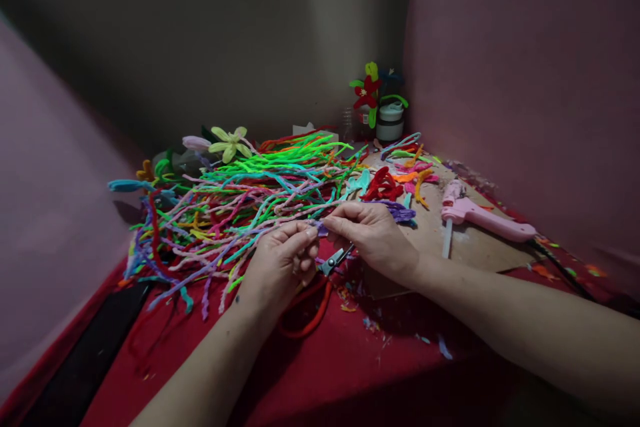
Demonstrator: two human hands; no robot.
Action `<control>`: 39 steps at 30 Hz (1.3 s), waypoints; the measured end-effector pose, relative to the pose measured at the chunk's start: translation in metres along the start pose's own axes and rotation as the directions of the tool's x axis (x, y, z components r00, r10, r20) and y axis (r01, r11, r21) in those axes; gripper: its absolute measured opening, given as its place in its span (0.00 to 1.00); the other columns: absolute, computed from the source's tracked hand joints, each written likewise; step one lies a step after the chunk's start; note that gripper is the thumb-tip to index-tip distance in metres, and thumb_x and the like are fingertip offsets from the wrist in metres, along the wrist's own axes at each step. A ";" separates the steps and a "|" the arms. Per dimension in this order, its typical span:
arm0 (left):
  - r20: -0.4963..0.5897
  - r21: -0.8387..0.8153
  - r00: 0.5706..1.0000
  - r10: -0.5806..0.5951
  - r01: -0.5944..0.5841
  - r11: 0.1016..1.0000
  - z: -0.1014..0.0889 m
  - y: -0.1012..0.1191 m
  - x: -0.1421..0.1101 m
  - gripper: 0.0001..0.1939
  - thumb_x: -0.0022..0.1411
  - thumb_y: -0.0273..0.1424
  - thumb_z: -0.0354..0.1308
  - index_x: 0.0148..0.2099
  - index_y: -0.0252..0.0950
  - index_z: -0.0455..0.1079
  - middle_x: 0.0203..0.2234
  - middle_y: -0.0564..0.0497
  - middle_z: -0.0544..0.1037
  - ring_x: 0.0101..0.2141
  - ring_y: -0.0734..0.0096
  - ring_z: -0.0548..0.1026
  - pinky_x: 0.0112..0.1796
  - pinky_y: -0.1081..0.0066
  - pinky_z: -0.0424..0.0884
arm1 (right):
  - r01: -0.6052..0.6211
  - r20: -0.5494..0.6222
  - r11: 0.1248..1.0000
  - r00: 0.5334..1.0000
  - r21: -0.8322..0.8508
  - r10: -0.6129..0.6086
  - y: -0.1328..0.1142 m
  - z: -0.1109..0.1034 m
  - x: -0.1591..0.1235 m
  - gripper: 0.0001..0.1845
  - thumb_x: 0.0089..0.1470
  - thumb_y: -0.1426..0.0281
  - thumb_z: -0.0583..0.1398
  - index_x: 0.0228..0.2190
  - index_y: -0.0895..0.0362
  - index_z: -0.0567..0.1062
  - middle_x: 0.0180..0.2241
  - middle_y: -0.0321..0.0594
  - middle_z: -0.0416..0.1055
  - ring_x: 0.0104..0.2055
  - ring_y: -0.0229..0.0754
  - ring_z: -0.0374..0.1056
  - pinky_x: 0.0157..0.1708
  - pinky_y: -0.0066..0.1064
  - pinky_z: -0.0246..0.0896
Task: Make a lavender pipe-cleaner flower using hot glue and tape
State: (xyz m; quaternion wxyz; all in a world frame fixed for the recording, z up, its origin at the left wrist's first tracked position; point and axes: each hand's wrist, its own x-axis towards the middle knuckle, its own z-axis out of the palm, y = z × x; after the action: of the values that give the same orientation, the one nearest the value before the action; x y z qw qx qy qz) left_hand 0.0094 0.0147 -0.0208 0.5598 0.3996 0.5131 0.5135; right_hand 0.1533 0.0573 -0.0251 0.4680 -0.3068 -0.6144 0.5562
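Note:
Between my two hands is a short purple pipe cleaner piece (321, 229), mostly covered by the fingertips. My left hand (283, 260) pinches one end of it between thumb and forefinger. At the other end, my right hand (370, 237) is closed on it with fingertips together. Just below the hands, scissors (320, 303) with red-orange handles lie on the red cloth, partly hidden by my left hand. Behind the hands spreads a big heap of pipe cleaners (240, 203) in many colours. Bent purple pipe cleaners (397, 211) rest beyond my right hand.
A pink glue gun (490, 217) stands on a cardboard sheet (430, 240) at the right, its cord trailing off. Red bent pieces (384, 185) lie on the cardboard. Finished flowers (367, 92) rise by a lidded jar (390, 123) at the back. A black flat object (90, 353) lies left.

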 end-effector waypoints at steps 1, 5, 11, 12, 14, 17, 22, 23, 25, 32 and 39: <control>-0.006 0.009 1.000 0.013 -0.013 1.000 -0.001 -0.001 0.000 0.09 0.51 0.33 0.60 0.27 0.34 0.64 0.16 0.58 0.66 0.13 0.85 0.57 0.14 0.81 0.53 | -0.008 0.012 1.000 1.000 0.010 0.008 0.001 0.000 0.001 0.12 0.49 0.68 0.59 0.18 0.59 0.71 0.17 0.32 0.64 0.20 0.31 0.58 0.22 0.25 0.53; -0.044 0.118 0.995 0.091 -0.085 0.989 0.001 -0.001 -0.003 0.10 0.52 0.34 0.60 0.26 0.34 0.64 0.15 0.59 0.64 0.13 0.84 0.57 0.15 0.80 0.54 | -0.081 0.103 0.988 0.992 0.132 0.068 0.007 0.001 0.004 0.10 0.48 0.66 0.59 0.21 0.59 0.72 0.18 0.32 0.65 0.20 0.31 0.60 0.23 0.25 0.56; -0.037 0.356 0.982 0.184 -0.159 0.921 0.008 0.001 -0.009 0.10 0.54 0.34 0.57 0.26 0.34 0.64 0.14 0.58 0.64 0.16 0.81 0.60 0.18 0.79 0.57 | -0.123 0.054 0.980 0.992 0.156 0.116 0.009 0.003 0.005 0.07 0.44 0.71 0.61 0.18 0.59 0.69 0.16 0.30 0.63 0.18 0.29 0.57 0.20 0.23 0.52; -0.033 0.392 0.977 0.208 -0.179 0.902 0.008 0.001 -0.009 0.09 0.55 0.34 0.57 0.27 0.34 0.66 0.15 0.57 0.65 0.16 0.81 0.60 0.19 0.79 0.57 | -0.121 0.036 0.982 0.992 0.147 0.117 0.009 0.003 0.005 0.06 0.44 0.72 0.60 0.19 0.59 0.69 0.16 0.29 0.63 0.18 0.29 0.57 0.19 0.23 0.52; -0.041 0.462 0.960 0.277 -0.227 0.857 0.007 0.000 -0.008 0.07 0.55 0.32 0.56 0.29 0.34 0.68 0.16 0.57 0.65 0.17 0.81 0.60 0.19 0.79 0.57 | -0.120 0.026 0.984 0.993 0.131 0.118 0.009 0.002 0.005 0.06 0.44 0.72 0.59 0.19 0.59 0.69 0.15 0.29 0.62 0.18 0.30 0.57 0.19 0.23 0.51; -0.055 0.485 0.944 0.324 -0.258 0.836 0.007 0.000 -0.008 0.06 0.54 0.31 0.57 0.28 0.34 0.69 0.17 0.57 0.66 0.17 0.80 0.60 0.19 0.79 0.57 | -0.126 0.054 0.983 0.991 0.133 0.120 0.010 0.002 0.006 0.05 0.44 0.72 0.59 0.19 0.59 0.70 0.15 0.29 0.63 0.17 0.30 0.57 0.19 0.24 0.53; -0.104 0.399 0.963 0.247 -0.187 0.898 0.015 0.002 -0.011 0.04 0.52 0.31 0.58 0.29 0.35 0.70 0.15 0.58 0.66 0.16 0.80 0.60 0.18 0.78 0.56 | -0.109 0.032 0.994 0.994 0.017 0.108 0.006 0.000 0.004 0.04 0.43 0.75 0.59 0.19 0.59 0.71 0.15 0.30 0.63 0.17 0.30 0.57 0.17 0.23 0.52; -0.106 0.414 0.960 0.261 -0.196 0.889 0.015 0.002 -0.011 0.04 0.52 0.31 0.58 0.29 0.35 0.70 0.15 0.58 0.65 0.15 0.80 0.59 0.17 0.78 0.56 | -0.100 0.020 0.995 0.995 -0.017 0.101 0.005 0.000 0.003 0.06 0.43 0.75 0.58 0.18 0.59 0.71 0.14 0.30 0.63 0.17 0.29 0.57 0.17 0.22 0.51; -0.081 0.486 0.937 0.339 -0.259 0.834 0.011 -0.001 -0.010 0.03 0.53 0.30 0.57 0.30 0.36 0.70 0.17 0.57 0.67 0.16 0.79 0.61 0.19 0.78 0.58 | -0.100 0.020 0.994 0.995 -0.040 0.101 0.004 0.000 0.002 0.08 0.44 0.76 0.58 0.16 0.59 0.69 0.13 0.30 0.62 0.16 0.29 0.57 0.17 0.22 0.51; 0.444 0.809 0.710 0.546 -0.580 0.097 -0.019 -0.009 -0.004 0.10 0.57 0.30 0.53 0.39 0.38 0.75 0.29 0.46 0.76 0.32 0.66 0.71 0.36 0.70 0.64 | -0.353 0.222 0.909 0.926 0.222 0.306 0.011 -0.002 0.008 0.07 0.42 0.73 0.58 0.16 0.59 0.68 0.13 0.31 0.63 0.13 0.30 0.57 0.13 0.23 0.52; 0.094 0.623 0.939 0.331 -0.315 0.716 -0.008 0.008 -0.006 0.13 0.60 0.38 0.51 0.29 0.36 0.69 0.20 0.52 0.71 0.20 0.73 0.68 0.25 0.74 0.64 | -0.075 0.141 0.995 0.986 -0.067 0.084 0.005 -0.003 0.005 0.06 0.45 0.75 0.56 0.20 0.60 0.70 0.15 0.30 0.62 0.17 0.30 0.56 0.18 0.23 0.51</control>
State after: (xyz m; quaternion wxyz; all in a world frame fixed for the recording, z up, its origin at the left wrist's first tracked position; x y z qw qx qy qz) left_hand 0.0000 0.0096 -0.0129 0.2893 0.6404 0.5840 0.4064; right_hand 0.1534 0.0638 -0.0292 0.3904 -0.3045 -0.6506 0.5758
